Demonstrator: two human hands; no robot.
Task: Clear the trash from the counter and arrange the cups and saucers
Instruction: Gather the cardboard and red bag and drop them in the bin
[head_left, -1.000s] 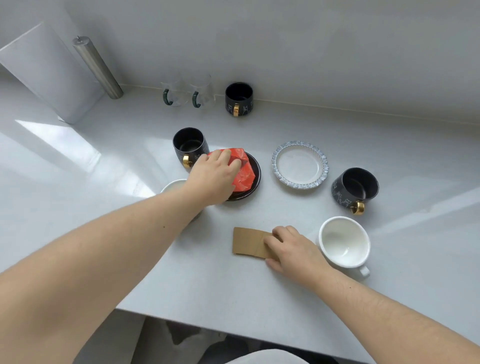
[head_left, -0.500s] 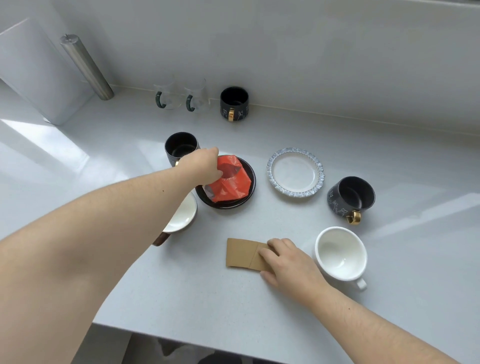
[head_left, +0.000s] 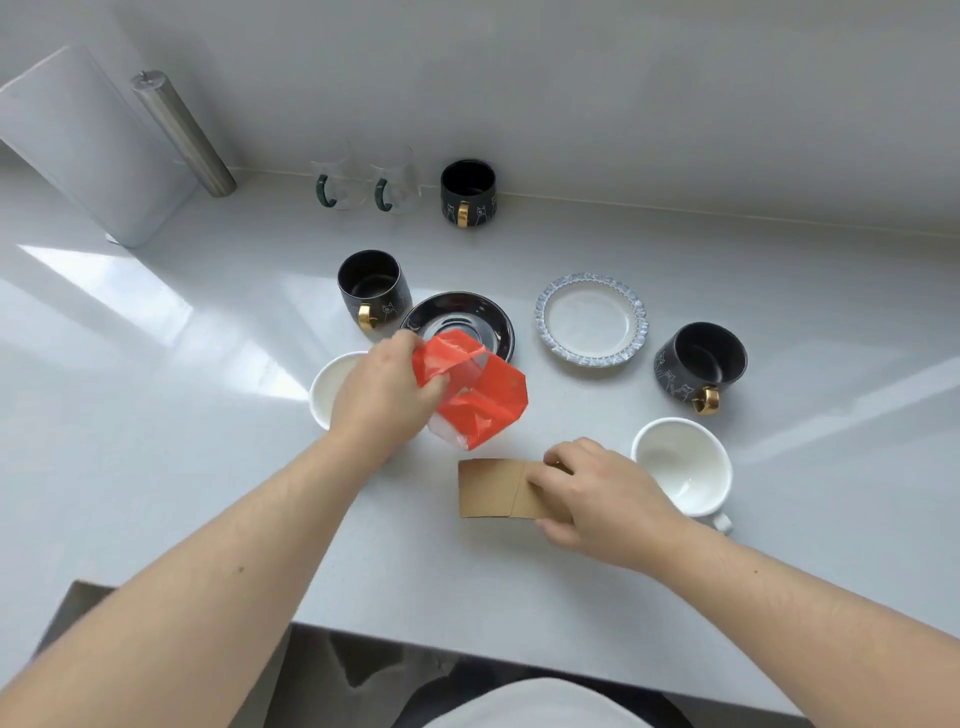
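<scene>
Head view | left hand (head_left: 387, 395) pinches red wrapper (head_left: 475, 397), lifted off table (head_left: 208, 467) just in front of black saucer (head_left: 457, 319) | right hand (head_left: 597, 493) grips brown cardboard sleeve (head_left: 493, 488), right-front of saucer, flat on table

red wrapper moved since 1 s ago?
Yes. The red wrapper, pinched in the left hand, is lifted off the black saucer where it lay, toward the person; it now overlaps only the saucer's near edge.
</scene>
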